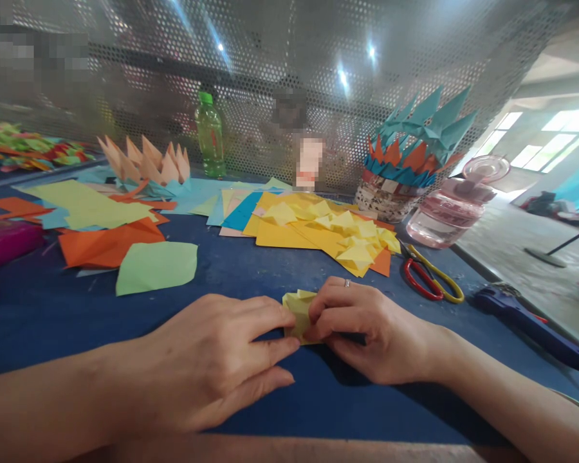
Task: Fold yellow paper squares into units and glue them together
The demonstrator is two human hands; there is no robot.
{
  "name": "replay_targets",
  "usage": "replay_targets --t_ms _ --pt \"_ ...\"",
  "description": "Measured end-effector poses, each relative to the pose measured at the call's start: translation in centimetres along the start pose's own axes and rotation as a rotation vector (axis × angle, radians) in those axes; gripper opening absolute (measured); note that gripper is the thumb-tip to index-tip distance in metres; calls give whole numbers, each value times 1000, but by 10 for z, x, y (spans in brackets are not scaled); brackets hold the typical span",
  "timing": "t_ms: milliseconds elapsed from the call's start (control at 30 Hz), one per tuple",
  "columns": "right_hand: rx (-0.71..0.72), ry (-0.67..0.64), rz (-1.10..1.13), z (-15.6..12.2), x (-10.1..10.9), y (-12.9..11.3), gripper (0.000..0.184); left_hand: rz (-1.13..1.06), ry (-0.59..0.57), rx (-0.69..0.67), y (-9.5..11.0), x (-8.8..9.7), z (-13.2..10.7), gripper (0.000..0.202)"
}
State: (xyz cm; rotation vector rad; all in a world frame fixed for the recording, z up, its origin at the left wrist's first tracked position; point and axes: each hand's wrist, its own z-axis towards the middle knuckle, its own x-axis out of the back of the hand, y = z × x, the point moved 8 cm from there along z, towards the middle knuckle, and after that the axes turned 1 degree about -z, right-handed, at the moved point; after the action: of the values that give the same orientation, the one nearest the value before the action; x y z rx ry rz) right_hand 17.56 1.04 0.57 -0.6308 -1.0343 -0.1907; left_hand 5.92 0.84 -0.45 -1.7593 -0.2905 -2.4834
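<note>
1. Left hand (207, 360) and right hand (371, 328) are pinching a folded yellow paper piece (298, 314) between them, over the blue tabletop (77, 321).
2. Slackening pressure is the risk: its folds could spring open.
3. Scissors (427, 276) are lying farther off, beside loose yellow paper sheets (299, 228).

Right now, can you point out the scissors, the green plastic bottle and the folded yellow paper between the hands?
scissors (415, 289): head view, on the red finger loop.
green plastic bottle (210, 138): head view, on the middle of its body.
folded yellow paper (296, 308): head view, on the part showing between the fingers.
</note>
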Motion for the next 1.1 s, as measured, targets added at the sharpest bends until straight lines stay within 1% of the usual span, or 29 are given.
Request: replay_targets --t_ms 133,333,600,667,767,933,1033,1100 --pt "20 -15 -17 0 -1 -2 21 6 5 1 -1 0 1 27" --pt "34 -24 -39 -1 -2 -3 32 6 14 -2 0 1 3 25" --pt "84 18 -93 -3 0 -8 27 -1 5 -11 2 2 1 23" --pt "69 28 -61 -3 0 -7 31 3 1 -9 1 1 1 24" --pt "3 41 -3 -2 0 -1 40 4 9 -1 0 1 1 26" --pt "-58 -15 25 -3 -4 6 31 8 24 -17 2 2 1 27" --pt "-43 -9 43 -3 -3 6 27 6 35 -9 0 3 1 27" --pt "-22 -4 37 -3 -2 5 28 -13 16 -9 0 1 2 27"
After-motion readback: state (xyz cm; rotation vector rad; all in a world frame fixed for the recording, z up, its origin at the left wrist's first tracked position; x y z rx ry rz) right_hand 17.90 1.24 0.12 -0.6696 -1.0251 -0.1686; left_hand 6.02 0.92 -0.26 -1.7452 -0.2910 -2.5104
